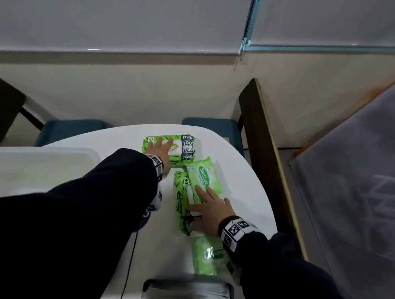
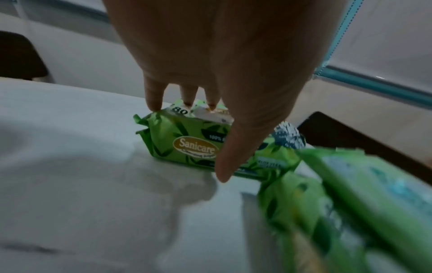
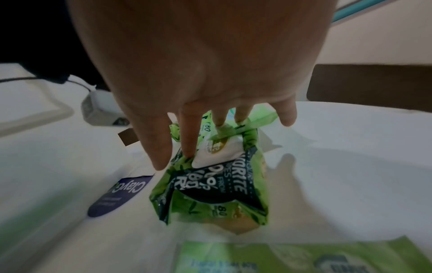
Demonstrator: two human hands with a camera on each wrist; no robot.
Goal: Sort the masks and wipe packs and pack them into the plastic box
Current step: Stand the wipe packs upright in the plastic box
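Observation:
Several green wipe packs lie on the white table (image 1: 123, 146). My left hand (image 1: 161, 145) rests flat on the far leafy pack (image 1: 187, 145); in the left wrist view its straight fingers (image 2: 153, 96) touch the top of that pack (image 2: 168, 140) and the thumb hangs in front of it. My right hand (image 1: 207, 199) lies open on the nearer leafy pack (image 1: 182, 189), with spread fingers (image 3: 189, 133) on the white lid of that pack (image 3: 210, 190). A pale Sanicare pack (image 1: 204, 175) leans beside it. Another pale pack (image 1: 205, 255) lies under my right wrist. The translucent plastic box (image 1: 44, 155) stands at the left.
A purple ClayGo label (image 3: 121, 194) and a small white device with a cable (image 3: 100, 109) lie left of the packs. Blue chairs (image 1: 72, 129) stand beyond the table's rounded far edge. A dark wooden board (image 1: 265, 144) runs along the right side.

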